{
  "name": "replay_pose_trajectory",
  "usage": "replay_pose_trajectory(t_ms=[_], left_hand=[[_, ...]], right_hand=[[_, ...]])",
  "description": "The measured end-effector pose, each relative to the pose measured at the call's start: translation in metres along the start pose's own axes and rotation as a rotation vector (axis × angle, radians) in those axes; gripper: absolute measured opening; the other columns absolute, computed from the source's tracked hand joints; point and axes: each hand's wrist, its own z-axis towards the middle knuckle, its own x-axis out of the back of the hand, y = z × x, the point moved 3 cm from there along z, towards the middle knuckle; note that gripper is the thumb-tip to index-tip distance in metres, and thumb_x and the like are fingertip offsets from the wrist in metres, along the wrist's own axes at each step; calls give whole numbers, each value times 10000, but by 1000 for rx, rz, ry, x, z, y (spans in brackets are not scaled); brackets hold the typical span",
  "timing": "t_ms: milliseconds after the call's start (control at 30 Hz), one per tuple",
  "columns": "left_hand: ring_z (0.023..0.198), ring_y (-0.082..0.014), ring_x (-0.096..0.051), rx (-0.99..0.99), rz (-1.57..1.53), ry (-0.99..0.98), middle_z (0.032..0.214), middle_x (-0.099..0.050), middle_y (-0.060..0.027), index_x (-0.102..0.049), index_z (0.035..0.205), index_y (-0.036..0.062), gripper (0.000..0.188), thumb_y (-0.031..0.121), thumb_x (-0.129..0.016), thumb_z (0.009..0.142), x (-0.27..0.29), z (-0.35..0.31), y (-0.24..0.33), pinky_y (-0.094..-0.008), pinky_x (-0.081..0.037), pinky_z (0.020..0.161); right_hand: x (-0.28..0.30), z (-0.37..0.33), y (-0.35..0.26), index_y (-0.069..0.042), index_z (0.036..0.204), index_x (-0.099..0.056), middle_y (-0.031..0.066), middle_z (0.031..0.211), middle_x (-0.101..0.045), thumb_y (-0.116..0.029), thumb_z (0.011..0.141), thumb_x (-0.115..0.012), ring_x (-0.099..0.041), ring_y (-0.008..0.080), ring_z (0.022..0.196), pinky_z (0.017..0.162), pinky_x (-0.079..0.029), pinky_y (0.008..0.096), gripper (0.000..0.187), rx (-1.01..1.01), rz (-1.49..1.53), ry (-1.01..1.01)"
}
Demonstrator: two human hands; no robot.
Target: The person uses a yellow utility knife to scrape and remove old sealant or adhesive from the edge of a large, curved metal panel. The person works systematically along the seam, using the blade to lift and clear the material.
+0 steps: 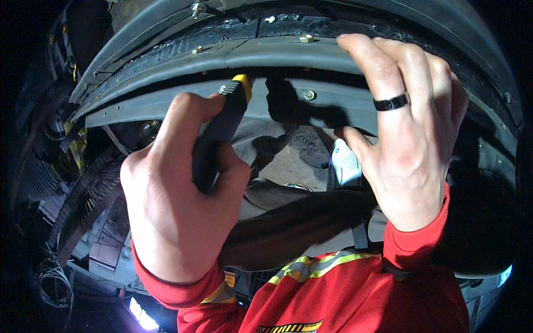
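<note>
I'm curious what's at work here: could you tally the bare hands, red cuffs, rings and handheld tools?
Bare hands: 2 (left hand, right hand)
Red cuffs: 2 (left cuff, right cuff)
Black ring: 1
Black-and-yellow tool: 1
Total: 6

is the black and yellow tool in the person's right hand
No, the black tool with a yellow tip is in the grip of the left hand, not the right hand.

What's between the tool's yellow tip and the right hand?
Head view: a grey strip carrying a bolt, with a dark shadow across it, lies between the tool's yellow tip and the right hand.
</note>
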Motion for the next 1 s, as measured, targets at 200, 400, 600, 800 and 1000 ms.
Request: replay_pose_trajectory(t_ms=[200,400,600,800,1000], left_hand=[[521,-83,-507,-62,-11,3,627,-556,-96,-623,1055,20,343,-36,-568,721,-5,4,-6,-241,-417,514],[485,-168,-581,-72,18,-7,631,-558,-135,-613,1043,22,323,-39,-572,729,-8,0,-5,-267,-437,502],[522,-292,-633,-123,32,-27,645,-568,-159,-600,1040,26,314,-38,-585,733,-7,2,0,-308,-463,511],[534,-301,-642,-125,44,-42,648,-574,-168,-590,1040,16,312,-41,-585,733,-7,4,0,-316,-466,513],[565,-314,-654,-94,19,-51,700,-604,-185,-586,1042,9,307,-49,-578,741,-10,-2,1,-319,-474,525]], right_hand=[[-2,4,-4,-201,1264,-557,27,1176,-552,-8,397,-883,-504,236,1130,998,-356,417,946,17,-77,31],[-8,1,6,-186,1269,-553,28,1181,-556,-26,408,-890,-508,224,1142,1000,-351,407,939,76,-47,62],[-5,1,4,-173,1282,-543,35,1180,-561,-45,431,-893,-510,227,1140,1006,-342,410,929,44,-74,38],[-9,1,6,-177,1284,-541,36,1180,-563,-23,424,-888,-512,233,1139,995,-357,416,940,80,-58,89],[-9,1,6,-187,1289,-532,28,1203,-554,-33,424,-898,-507,236,1149,1003,-359,429,951,69,-46,59]])
